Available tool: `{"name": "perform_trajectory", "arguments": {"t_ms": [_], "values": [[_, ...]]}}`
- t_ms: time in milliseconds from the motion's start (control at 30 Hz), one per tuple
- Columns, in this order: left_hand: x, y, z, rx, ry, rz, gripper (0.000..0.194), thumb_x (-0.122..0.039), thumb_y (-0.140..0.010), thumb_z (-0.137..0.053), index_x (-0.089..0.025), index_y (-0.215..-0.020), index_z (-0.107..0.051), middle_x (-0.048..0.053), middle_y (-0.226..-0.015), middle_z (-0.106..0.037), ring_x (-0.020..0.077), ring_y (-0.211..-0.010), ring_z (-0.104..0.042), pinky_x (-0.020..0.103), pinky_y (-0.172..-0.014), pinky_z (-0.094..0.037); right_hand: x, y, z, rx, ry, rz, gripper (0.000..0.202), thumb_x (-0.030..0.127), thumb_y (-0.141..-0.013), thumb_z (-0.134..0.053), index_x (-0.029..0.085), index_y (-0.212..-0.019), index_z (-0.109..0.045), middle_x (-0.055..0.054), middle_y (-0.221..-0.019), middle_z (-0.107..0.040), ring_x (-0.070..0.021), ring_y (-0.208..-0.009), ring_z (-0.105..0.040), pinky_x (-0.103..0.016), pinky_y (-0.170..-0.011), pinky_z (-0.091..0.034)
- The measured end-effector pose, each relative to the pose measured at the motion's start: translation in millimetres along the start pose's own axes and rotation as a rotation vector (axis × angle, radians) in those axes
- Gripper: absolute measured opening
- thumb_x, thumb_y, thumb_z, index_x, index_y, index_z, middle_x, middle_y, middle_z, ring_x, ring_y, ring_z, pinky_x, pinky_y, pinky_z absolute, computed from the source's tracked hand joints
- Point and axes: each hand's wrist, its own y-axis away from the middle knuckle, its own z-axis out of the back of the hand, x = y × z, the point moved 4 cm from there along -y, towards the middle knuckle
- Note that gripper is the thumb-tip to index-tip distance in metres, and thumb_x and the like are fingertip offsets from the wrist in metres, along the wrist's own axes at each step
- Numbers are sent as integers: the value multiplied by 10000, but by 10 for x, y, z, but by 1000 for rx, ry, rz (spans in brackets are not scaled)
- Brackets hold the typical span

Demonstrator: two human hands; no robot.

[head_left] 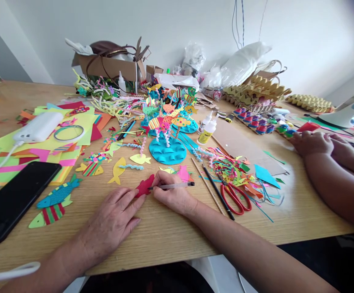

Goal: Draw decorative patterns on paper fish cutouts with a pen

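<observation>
A small red paper fish [145,186] lies on the table in front of me. My left hand [111,217] rests flat beside it, fingers stretched out and apart, with fingertips touching the fish's left end. In my right hand [173,194] is a pen [177,185] with a clear barrel and a black end; its tip meets the red fish. Just beyond are a yellow paper fish [118,170] with a blue curled pipe cleaner and another pale yellow fish [140,158]. A blue scalloped base [167,151] bears several patterned paper fish on curled stems.
Red-handled scissors [235,198], a black pencil [218,191] and a wooden stick [207,185] lie right of my hand. Paper scraps [230,169] and a glue bottle [207,132] stand beyond. A phone [16,199] lies left. Another person's hands [312,142] rest at right.
</observation>
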Motion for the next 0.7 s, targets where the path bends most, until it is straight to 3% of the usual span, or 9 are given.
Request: {"name": "perform_trajectory", "arguments": {"t_ms": [700], "values": [[3, 8, -6, 17, 24, 4, 347, -256, -917, -441, -165, -1241, -528, 92, -1212, -548, 265, -1107, -442, 435, -962, -409, 27, 3, 10, 4, 55, 22, 90, 133, -655, -496, 191, -611, -443, 53, -558, -466, -80, -503, -392, -202, -476, -292]]}}
